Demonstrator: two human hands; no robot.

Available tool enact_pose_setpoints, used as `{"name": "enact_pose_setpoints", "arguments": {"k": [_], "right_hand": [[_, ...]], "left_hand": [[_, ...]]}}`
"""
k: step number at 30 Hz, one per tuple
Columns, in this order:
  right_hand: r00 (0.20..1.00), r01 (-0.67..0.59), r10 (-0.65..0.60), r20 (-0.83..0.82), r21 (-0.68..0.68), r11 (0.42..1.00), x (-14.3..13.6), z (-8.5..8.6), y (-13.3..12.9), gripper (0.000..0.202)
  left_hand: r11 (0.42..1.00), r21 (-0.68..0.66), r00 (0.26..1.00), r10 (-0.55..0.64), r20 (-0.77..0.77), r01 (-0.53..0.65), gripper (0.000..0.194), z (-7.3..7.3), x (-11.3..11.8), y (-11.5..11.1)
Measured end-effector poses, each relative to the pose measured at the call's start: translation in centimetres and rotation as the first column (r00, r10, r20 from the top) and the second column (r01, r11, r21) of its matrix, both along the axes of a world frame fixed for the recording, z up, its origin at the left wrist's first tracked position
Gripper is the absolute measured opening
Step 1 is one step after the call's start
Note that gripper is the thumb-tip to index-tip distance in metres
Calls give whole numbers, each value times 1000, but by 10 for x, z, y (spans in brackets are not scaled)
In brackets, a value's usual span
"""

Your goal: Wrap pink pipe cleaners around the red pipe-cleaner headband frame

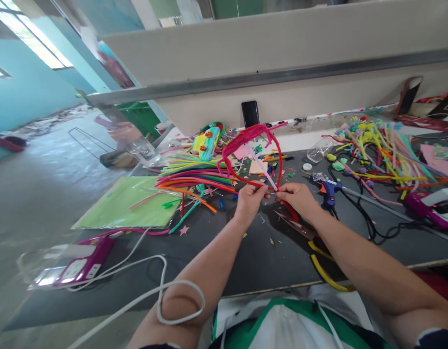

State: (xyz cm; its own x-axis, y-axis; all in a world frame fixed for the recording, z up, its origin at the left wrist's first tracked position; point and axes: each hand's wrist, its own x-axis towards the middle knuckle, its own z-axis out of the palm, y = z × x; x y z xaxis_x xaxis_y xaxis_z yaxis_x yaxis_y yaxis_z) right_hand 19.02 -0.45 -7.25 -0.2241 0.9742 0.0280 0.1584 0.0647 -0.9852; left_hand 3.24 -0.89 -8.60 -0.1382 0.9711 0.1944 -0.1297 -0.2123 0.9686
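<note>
Both my hands meet over the middle of the dark table, pinching the lower end of a red and pink pipe-cleaner loop (281, 162). My left hand (251, 201) grips the loop's lower left part between thumb and fingers. Close beside it, my right hand (298, 198) pinches the point where a pale pink strip (263, 168) meets the red loop. The loop stands up above the hands, with a fuzzy pink band across its top. Scissors with yellow handles (327, 274) lie partly under my right forearm.
Pipe cleaners (198, 178) and a green sheet pack (125, 206) lie left. A blue glue gun (331, 191), cables and a tangled colourful pile (387, 155) are right. A phone (250, 114) leans at the back; purple power strips (87, 261) sit at both sides.
</note>
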Motion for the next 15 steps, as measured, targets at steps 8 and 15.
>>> {"name": "enact_pose_setpoints", "arguments": {"k": [8, 15], "right_hand": [[1000, 2, -2, -2, -7, 1000, 1, -3, 0, 14], [1000, 1, -1, -25, -1, 1000, 0, -3, 0, 16]], "left_hand": [[1000, -3, 999, -16, -48, 16, 16, 1, -1, -1], [1000, 11, 1000, -25, -9, 25, 19, -2, -1, 0]]}}
